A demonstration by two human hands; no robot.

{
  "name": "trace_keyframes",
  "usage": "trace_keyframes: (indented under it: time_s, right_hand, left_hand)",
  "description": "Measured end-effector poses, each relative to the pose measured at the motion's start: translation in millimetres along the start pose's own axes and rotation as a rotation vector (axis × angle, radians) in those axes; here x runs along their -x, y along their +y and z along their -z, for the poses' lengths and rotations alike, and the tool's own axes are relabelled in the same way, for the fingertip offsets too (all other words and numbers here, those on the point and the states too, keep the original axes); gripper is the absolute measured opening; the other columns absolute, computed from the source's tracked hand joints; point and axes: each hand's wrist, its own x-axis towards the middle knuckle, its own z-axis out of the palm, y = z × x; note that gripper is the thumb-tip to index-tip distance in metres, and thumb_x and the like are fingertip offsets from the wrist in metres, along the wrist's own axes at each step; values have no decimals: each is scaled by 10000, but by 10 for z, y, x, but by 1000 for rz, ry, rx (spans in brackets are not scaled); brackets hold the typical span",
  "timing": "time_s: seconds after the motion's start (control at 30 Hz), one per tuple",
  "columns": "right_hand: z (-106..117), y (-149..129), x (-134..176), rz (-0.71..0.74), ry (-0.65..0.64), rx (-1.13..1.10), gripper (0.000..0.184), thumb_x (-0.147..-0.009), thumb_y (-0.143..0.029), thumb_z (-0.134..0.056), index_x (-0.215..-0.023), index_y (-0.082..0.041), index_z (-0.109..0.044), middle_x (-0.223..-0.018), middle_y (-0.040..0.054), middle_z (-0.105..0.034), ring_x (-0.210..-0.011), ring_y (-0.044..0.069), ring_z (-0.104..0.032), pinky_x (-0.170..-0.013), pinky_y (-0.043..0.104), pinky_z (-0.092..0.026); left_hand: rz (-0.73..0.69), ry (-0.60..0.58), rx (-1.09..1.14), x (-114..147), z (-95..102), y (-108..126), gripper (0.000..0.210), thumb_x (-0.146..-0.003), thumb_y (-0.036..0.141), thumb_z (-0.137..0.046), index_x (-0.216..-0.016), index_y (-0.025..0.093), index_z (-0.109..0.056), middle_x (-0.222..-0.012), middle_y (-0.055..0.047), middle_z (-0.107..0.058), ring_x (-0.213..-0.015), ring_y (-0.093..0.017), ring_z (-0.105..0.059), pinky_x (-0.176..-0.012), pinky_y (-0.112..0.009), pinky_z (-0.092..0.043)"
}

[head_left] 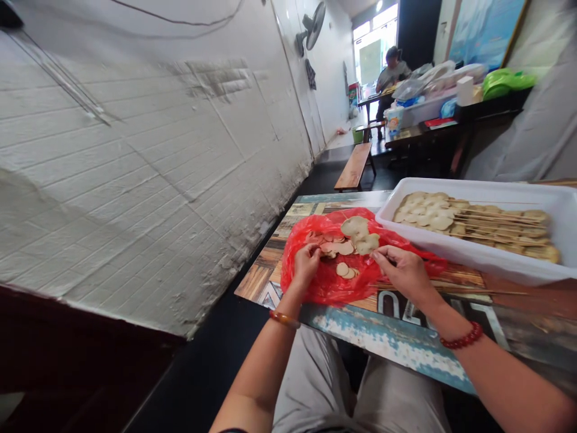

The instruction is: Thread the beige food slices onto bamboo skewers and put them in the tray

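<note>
My right hand (pixel 403 270) pinches the lower end of a thin skewer carrying several flat, pale slices (pixel 359 234); most of the skewer is hidden by them. The threaded slices are held over a spread red plastic bag (pixel 311 288). At the bag's left side my left hand (pixel 307 264) has its fingers closed together beside the loose slices (pixel 336 248); what they hold, if anything, is hidden. A small group of round slices (pixel 345 270) lies on the bag between my hands.
Right of the bag, a white plastic tub (pixel 473 249) holds rows of skewered slices (pixel 428 210). A patterned table (pixel 369 331) carries both. Behind it stand a wooden bench (pixel 355 165) and a cluttered table (pixel 406 135). A person (pixel 392 75) sits farther back. A white wall (pixel 180 150) runs along the left.
</note>
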Motion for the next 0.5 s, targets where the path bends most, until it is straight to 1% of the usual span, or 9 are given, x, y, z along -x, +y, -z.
trace_keyframes:
  time_s: [0.1, 0.2, 0.3, 0.5]
  right_hand:
    - [-19, -7, 1, 5, -2, -6, 260, -831, -362, -481, -730, -180, -638, -556, 7, -586, -514, 144, -528, -535, 258, -399]
    - [-27, -9, 0, 18, -9, -12, 257, -831, -355, -477, -723, -179, -631, -549, 1, -581, -504, 134, -523, -526, 247, -395]
    - [-28, -6, -4, 21, -12, -25, 274, -836, -368, -468, -740, -174, -635, -562, 5, -596, -506, 130, -528, -524, 242, -398]
    - [-18, -22, -10, 15, -11, -15, 271, -834, -351, -463, -736, -172, -640, -570, 4, -616, -524, 134, -549, -525, 231, -397]
  left_hand:
    - [-49, -33, -127, -62, -47, 36, 120, -697, 240, -626, -783, 173, -676, -793, -76, -669, -747, -189, -574, -695, -276, -408]
    - [-3, -73, -181, -122, -61, 84, 122, -646, 258, -680, -729, 170, -662, -759, -71, -661, -735, -191, -569, -684, -271, -404]
    - [64, -86, -182, -170, -70, 109, 126, -663, 280, -668, -716, 166, -654, -729, -67, -659, -706, -184, -570, -658, -266, -401]
    - [123, -36, -119, -185, -113, 127, 152, -638, 257, -685, -752, 162, -653, -763, -81, -664, -768, -196, -580, -668, -264, -403]
